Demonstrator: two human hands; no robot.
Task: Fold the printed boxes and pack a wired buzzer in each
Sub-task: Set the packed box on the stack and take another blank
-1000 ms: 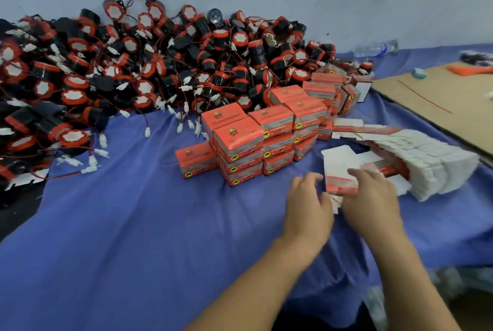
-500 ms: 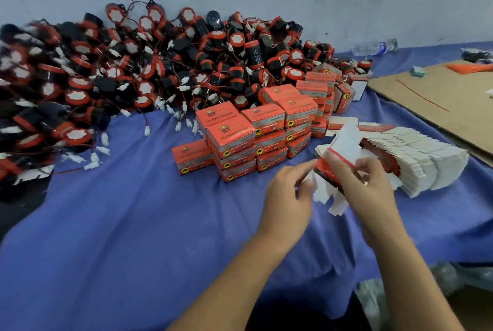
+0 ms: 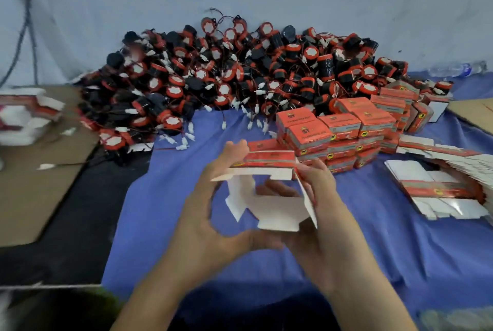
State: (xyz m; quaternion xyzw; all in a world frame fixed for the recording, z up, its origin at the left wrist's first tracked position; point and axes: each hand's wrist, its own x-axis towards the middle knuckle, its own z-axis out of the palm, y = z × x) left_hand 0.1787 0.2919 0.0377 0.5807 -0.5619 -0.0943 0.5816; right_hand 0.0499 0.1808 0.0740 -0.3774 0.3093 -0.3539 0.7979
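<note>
Both hands are up in lower centre of frame, holding one half-opened printed box [image 3: 277, 210] above the blue-clothed counter [image 3: 386, 250]. Left hand [image 3: 202, 224] is spread wide round the box's left side: fingertips on the top orange panel, thumb under the bottom white flap. Right hand [image 3: 333, 224] is narrow, pinching the right side panel, fingers curled at the upper right corner. The box's white inside faces the camera, flaps loose and not tucked. Buzzer pile [image 3: 253, 77], black and orange with red wires and white plugs, fills the centre against the back wall. Closed orange boxes [image 3: 341, 127] are stacked just right of centre, touching the pile's front edge. Flat box blanks [image 3: 440, 189] are fanned out at right, near the right hand but apart from it. More blanks [image 3: 24, 117], blurred, sit at left edge on a brown cardboard sheet [image 3: 34, 183]. Clear plastic bottle [image 3: 458, 69] lies at far right by the wall.
</note>
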